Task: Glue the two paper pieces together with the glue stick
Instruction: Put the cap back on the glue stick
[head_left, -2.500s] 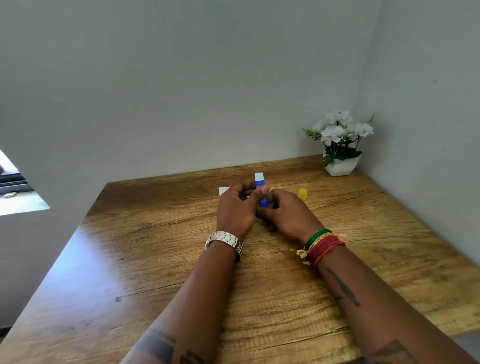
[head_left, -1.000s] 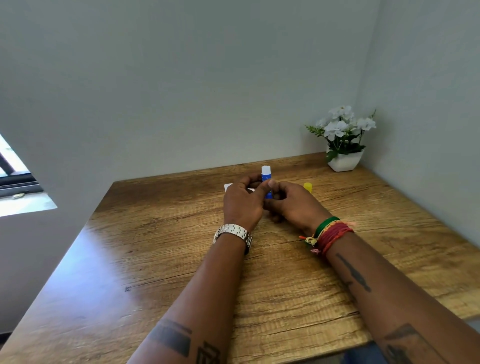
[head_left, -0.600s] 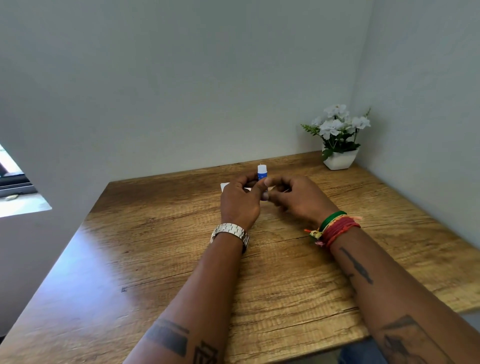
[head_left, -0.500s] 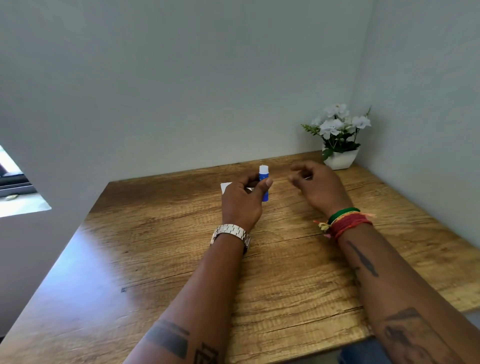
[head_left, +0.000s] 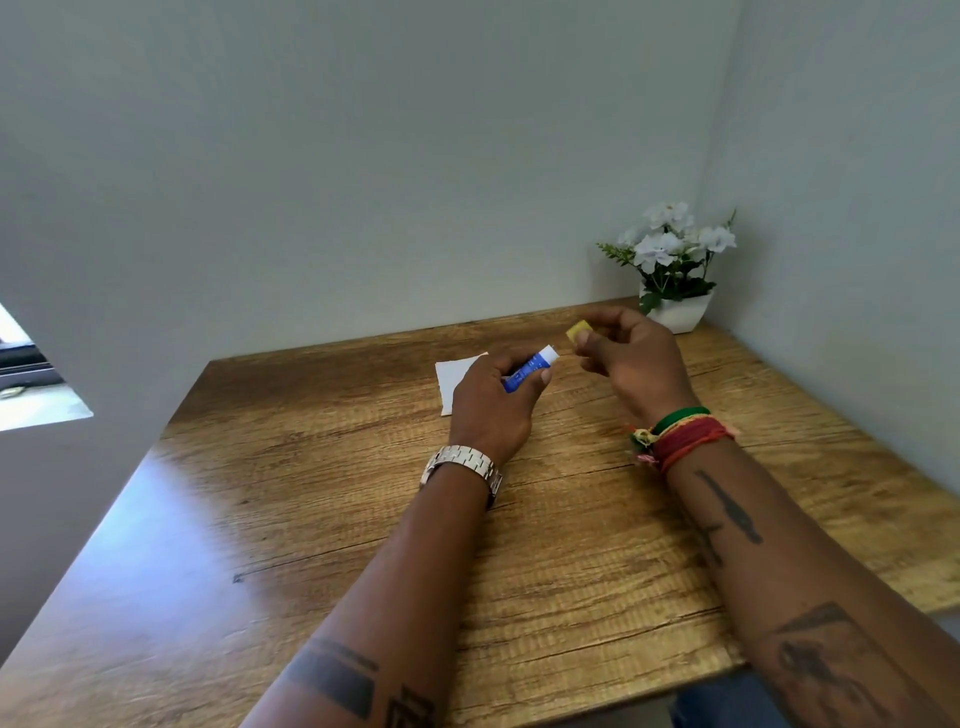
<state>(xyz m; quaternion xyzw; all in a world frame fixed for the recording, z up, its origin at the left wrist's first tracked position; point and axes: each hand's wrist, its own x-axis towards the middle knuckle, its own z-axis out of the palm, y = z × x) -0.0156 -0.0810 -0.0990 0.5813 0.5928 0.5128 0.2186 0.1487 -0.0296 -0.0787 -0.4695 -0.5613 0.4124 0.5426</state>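
Observation:
My left hand is shut on the blue glue stick, which is tilted with its white uncapped tip pointing right. Just to the right of that tip, my right hand pinches the yellow cap between thumb and fingers, a short gap away from the stick. White paper lies flat on the wooden table behind my left hand, which covers part of it; I cannot tell whether it is one piece or two.
A white pot of white flowers stands in the far right corner where the two walls meet. The table's left edge runs diagonally toward me, and a window sill shows at the far left.
My right hand let go of the glue stick, reached right and picked up the yellow cap from the table. My left hand tilted the stick from upright toward the right.

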